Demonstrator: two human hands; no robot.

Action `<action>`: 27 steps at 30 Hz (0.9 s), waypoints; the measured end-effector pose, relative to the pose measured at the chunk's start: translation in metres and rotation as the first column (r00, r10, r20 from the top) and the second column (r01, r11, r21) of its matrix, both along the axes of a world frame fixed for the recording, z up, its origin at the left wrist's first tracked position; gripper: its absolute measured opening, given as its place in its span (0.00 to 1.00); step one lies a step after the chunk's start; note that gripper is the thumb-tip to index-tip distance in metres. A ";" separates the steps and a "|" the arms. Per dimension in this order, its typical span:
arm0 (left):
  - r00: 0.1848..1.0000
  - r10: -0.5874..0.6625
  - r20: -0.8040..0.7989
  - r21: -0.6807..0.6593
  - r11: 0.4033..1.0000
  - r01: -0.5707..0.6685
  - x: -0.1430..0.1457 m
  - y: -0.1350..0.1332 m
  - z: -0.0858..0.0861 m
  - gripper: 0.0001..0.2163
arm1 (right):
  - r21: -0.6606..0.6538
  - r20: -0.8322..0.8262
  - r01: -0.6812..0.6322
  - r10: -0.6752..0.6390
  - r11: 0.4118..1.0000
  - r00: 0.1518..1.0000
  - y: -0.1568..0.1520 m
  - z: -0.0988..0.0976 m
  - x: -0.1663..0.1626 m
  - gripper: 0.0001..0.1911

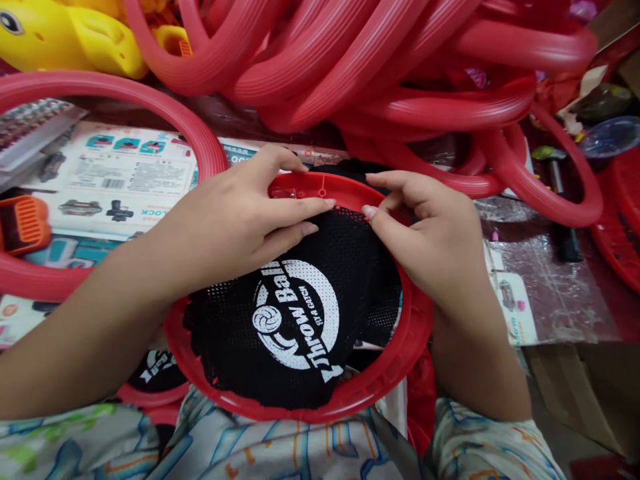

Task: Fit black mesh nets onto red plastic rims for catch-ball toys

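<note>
Left hand (245, 210) lays thumb and forefinger over the far edge of a black mesh disc printed in white (220, 363), other fingers reaching across the round red plastic frame (419, 327) it sits in; the right hand (425, 223) pinches the frame's far rim between thumb and forefinger. Judging by the fit, the mesh looks seated along the frame's near left side; the gap at its right seems left to close. Beyond the frame, thick ribbed red plastic hoops (325, 67) lie piled.

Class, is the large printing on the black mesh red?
No, the large printing on the black mesh is white.
</note>
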State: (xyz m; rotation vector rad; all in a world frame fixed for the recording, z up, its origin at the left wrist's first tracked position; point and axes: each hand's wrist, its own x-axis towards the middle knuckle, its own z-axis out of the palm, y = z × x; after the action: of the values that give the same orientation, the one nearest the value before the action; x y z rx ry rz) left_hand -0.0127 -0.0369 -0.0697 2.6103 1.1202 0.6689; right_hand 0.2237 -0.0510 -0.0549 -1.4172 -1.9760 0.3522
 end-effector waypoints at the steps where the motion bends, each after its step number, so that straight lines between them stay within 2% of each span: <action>1: 1.000 0.004 0.007 -0.006 1.000 -0.004 0.000 0.000 0.000 0.17 | -0.003 -0.004 0.000 0.000 1.000 1.000 0.000 0.000 0.000 0.14; 3: 1.000 0.008 0.024 -0.011 1.000 -0.007 0.000 -0.001 0.001 0.16 | 0.016 -0.014 0.009 -0.009 1.000 1.000 -0.001 0.002 0.002 0.13; 6: 0.999 0.034 0.021 -0.027 0.999 -0.034 -0.003 -0.001 0.008 0.20 | 0.125 -0.032 0.039 -0.036 0.991 0.999 -0.008 0.012 0.005 0.06; 7: 0.998 0.064 0.014 -0.031 0.997 -0.064 -0.004 0.000 0.012 0.23 | 0.168 -0.023 0.031 -0.027 0.985 0.999 -0.012 0.017 0.006 0.03; 9: 0.986 0.164 0.011 -0.029 0.986 -0.164 -0.006 0.000 0.020 0.27 | 0.221 0.026 -0.038 0.033 0.975 0.999 -0.023 0.025 0.005 0.06; 11: 0.957 0.290 0.021 -0.015 0.957 -0.289 -0.006 -0.001 0.028 0.27 | 0.153 0.108 -0.153 0.137 0.976 0.985 -0.034 0.029 0.002 0.09; 13: 0.917 0.398 0.034 -0.019 0.917 -0.398 -0.006 -0.003 0.034 0.26 | -0.006 0.184 -0.236 0.233 0.972 0.955 -0.042 0.028 -0.004 0.11; 16: 0.872 0.486 0.056 -0.054 0.874 -0.483 -0.009 -0.007 0.039 0.26 | -0.184 0.290 -0.224 0.270 0.957 0.918 -0.044 0.021 -0.013 0.14; 18: 0.871 0.490 0.018 -0.060 0.871 -0.488 -0.015 -0.010 0.041 0.29 | -0.241 0.306 -0.202 0.272 0.949 0.912 -0.042 0.015 -0.018 0.15; 21: 0.885 0.442 -0.147 -0.113 0.881 -0.459 -0.029 -0.011 0.045 0.33 | -0.304 0.220 -0.259 0.333 0.917 0.917 -0.037 0.012 -0.021 0.12; 25: 0.846 0.364 -0.389 -0.230 0.851 -0.472 -0.038 -0.004 0.050 0.27 | -0.312 0.062 -0.333 0.369 0.890 0.927 -0.035 0.015 -0.020 0.04; 27: 0.846 0.351 -0.402 -0.290 0.827 -0.481 -0.037 0.001 0.049 0.25 | -0.340 0.002 -0.356 0.380 0.870 0.925 -0.034 0.016 -0.020 0.04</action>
State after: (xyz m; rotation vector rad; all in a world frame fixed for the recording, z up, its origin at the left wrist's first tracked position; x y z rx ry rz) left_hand -0.0493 -0.0355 -0.0211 2.1937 1.7644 0.0443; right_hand 0.2038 -0.0853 -0.0387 -1.2495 -2.3285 0.8579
